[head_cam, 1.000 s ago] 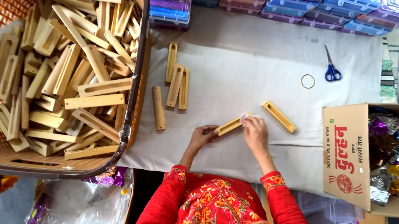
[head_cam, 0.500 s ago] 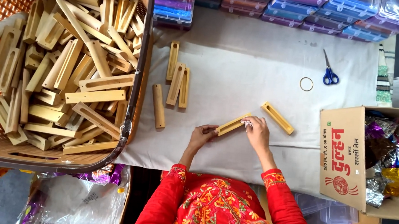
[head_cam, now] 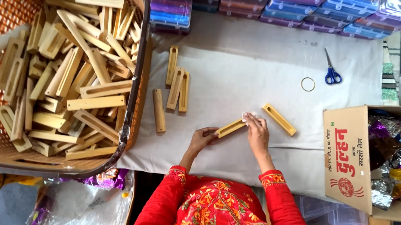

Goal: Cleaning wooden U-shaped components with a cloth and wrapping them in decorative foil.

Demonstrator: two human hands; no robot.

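An orange basket [head_cam: 0,44] of slotted wooden blocks sits far left; four loose blocks [head_cam: 176,85] lie beside it on the cloth-covered surface [head_cam: 249,69]. The left hand [head_cam: 202,139] grips the lower end of a slotted wooden block [head_cam: 230,127], its long axis rising rightward. The right hand [head_cam: 257,132] pinches a white scrap [head_cam: 246,116] against its upper end. Another block [head_cam: 279,119] lies just right, with open cloth beyond.

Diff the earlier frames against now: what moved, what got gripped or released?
Hardly anything. The left hand still holds the near end of the slotted wooden stick and the right hand still presses a small white piece at its far end; nothing was released. The loose stick, the four sticks beside the basket, scissors and ring stayed put.
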